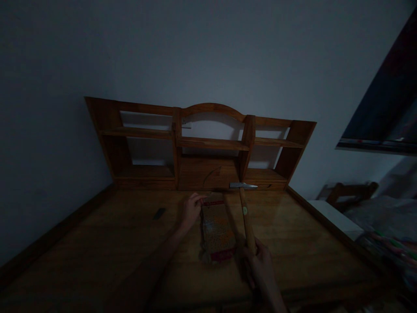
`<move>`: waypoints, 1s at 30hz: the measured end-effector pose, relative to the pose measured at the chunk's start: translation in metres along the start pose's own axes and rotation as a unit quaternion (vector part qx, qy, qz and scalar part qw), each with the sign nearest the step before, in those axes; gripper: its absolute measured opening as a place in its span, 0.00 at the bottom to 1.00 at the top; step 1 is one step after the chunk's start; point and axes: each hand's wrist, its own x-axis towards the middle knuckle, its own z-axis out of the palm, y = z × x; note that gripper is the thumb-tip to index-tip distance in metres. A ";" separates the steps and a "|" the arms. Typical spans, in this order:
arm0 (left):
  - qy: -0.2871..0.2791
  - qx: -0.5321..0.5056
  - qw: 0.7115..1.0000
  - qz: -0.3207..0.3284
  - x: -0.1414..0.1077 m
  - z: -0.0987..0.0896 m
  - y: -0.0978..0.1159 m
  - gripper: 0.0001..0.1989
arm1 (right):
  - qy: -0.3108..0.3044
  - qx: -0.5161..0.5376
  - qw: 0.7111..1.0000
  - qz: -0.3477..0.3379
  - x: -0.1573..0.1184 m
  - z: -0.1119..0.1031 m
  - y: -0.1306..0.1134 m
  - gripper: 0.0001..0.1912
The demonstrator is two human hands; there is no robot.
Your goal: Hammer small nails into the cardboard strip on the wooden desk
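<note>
Head view: a flat rectangular packet with red bands at its far and near ends is laid on the wooden desk, roughly midway between the two hands. Its far left corner is met by the fingers of the left hand, which are bent and kept close together; whether the corner is pinched or only pressed cannot be told in the dim light. By the right hand a hammer is gripped near the lower end of its wooden handle, with the metal head pointed away, seen in front of the base of the wooden shelf unit. The handle is held to the right of the packet, apart from it, and a shadow is cast on the desk between them.

As far as can be judged, only the setting-up is done: the packet is put down flat, a hand is placed at its corner, and the hammer is taken up. No contact between hammer and packet is shown, and no opening or crushing can be made out, so the hammer work itself is judged to be left. A small dark object is left untouched on the desk, left of the left hand.
</note>
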 end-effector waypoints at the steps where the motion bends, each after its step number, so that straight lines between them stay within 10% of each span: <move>1: 0.002 0.001 1.000 0.002 0.000 0.000 0.000 0.19 | 0.004 0.000 1.000 -0.001 0.000 0.000 0.001 0.15; 30: -0.004 -0.006 1.000 0.005 0.000 0.003 -0.007 0.21 | 0.000 -0.026 0.999 -0.035 0.002 -0.003 -0.003 0.12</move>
